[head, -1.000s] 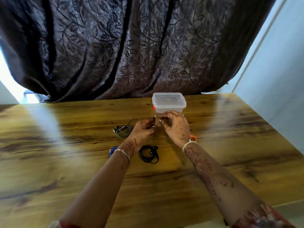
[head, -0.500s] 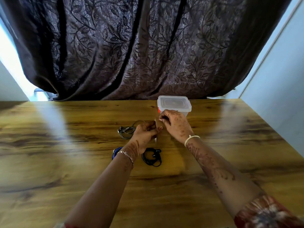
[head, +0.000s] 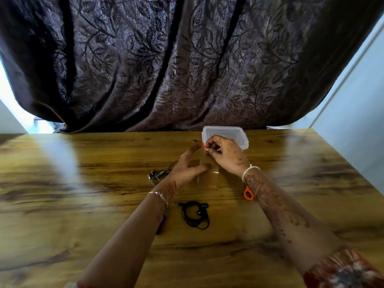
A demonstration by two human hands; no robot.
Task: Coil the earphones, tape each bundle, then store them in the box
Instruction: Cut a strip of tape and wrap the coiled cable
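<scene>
A strip of clear tape (head: 210,177) is pinched at its top end by the right hand (head: 225,155), just in front of the box (head: 239,135). Lower down it is touched by the thumb of the left hand (head: 187,168), whose fingers are spread and nearly straight. The strip appears to be held slack over the worktop (head: 83,204), so it could be folded onto itself, or stuck to skin or wood, and spoilt. Neither bundle is held. The black earphones (head: 195,215) lie beside the left forearm, and the grey earphones (head: 155,176) are partly hidden behind the left hand. No tape can be made out on either, so a coil may be sprung loose if lifted carelessly. The box is lidded, so storing would be blocked until it is opened.
</scene>
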